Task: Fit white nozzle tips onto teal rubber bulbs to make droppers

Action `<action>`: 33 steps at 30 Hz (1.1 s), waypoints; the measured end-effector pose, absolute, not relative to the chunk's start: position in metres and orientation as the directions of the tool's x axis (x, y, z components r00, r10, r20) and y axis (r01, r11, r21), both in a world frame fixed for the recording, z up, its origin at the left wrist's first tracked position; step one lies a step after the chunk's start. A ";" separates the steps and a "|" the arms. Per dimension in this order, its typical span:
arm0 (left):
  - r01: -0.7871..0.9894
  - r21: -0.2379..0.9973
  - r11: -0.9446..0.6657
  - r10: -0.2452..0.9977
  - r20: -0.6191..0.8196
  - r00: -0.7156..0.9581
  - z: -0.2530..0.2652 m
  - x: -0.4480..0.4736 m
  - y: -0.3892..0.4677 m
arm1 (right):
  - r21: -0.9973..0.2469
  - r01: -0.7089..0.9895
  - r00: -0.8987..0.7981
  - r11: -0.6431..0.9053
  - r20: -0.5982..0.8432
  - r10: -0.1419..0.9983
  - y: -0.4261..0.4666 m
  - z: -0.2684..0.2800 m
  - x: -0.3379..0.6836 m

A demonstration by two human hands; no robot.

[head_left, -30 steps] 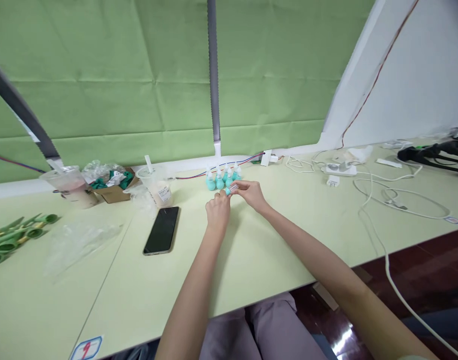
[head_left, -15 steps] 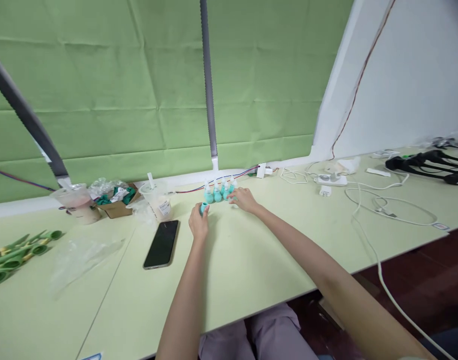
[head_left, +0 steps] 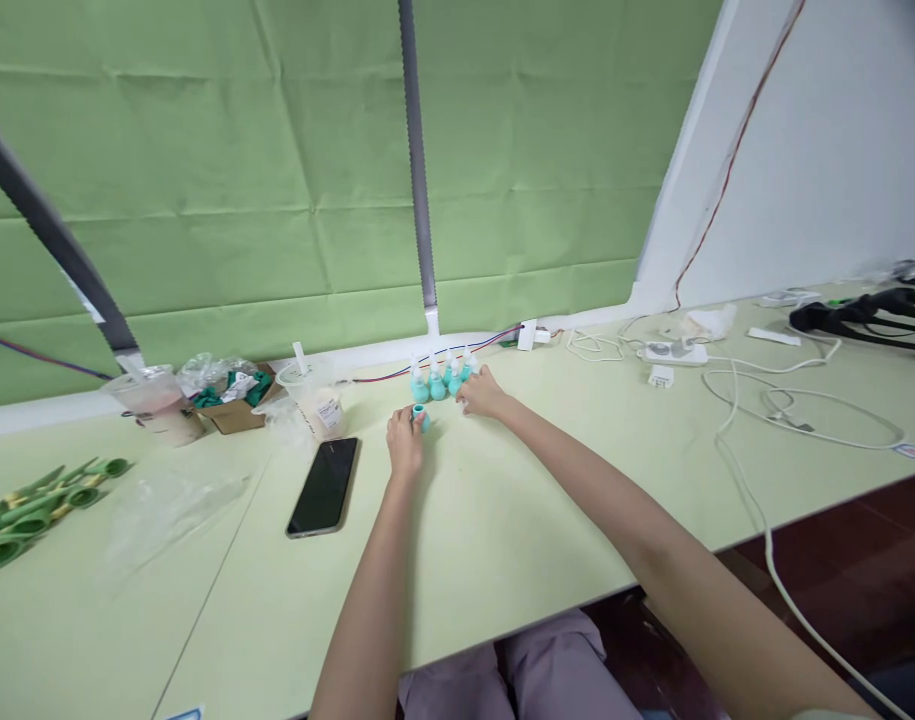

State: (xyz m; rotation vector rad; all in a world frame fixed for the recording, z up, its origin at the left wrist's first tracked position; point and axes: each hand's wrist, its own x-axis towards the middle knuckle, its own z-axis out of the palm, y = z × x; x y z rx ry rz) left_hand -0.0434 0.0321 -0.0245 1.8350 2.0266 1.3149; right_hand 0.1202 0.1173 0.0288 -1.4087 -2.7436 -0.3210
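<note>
My left hand [head_left: 404,448] is closed around a small teal bottle [head_left: 421,416] with its top off, held just above the pale green table [head_left: 502,520]. My right hand [head_left: 481,393] reaches to a cluster of several teal dropper bottles with white tips [head_left: 440,379] at the back of the table. Its fingers touch the rightmost bottles there. What the right fingers pinch is too small to tell.
A black phone [head_left: 323,485] lies left of my left hand. Two plastic drink cups [head_left: 316,398] [head_left: 161,405], a cardboard box of wrappers [head_left: 232,395] and green plastic parts [head_left: 29,497] sit further left. A white power strip [head_left: 671,352] and cables [head_left: 787,410] spread to the right.
My hands were together with a bottle and its tip between them. They separated: the left keeps the open bottle low by the phone, the right reached back to the bottle cluster.
</note>
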 end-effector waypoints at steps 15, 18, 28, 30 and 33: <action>0.619 0.755 -0.216 0.857 0.450 -0.250 -0.025 -0.040 0.035 | -0.398 0.749 -0.372 0.531 0.410 0.833 0.143 0.051 0.159; 0.636 0.747 -0.195 0.889 0.408 -0.207 -0.019 -0.029 0.044 | -0.425 0.770 -0.226 0.476 0.516 0.826 0.158 0.057 0.177; 0.777 0.618 -0.119 0.922 0.360 -0.146 -0.016 -0.011 0.075 | -0.359 0.806 -0.310 0.471 0.421 0.852 0.182 0.046 0.166; 0.770 0.628 -0.108 0.915 0.367 -0.170 -0.022 -0.014 0.078 | -0.359 0.809 -0.305 0.465 0.420 0.855 0.182 0.044 0.163; 0.782 0.610 -0.125 0.901 0.400 -0.168 -0.024 -0.016 0.081 | -0.359 0.818 -0.279 0.450 0.436 0.856 0.181 0.042 0.161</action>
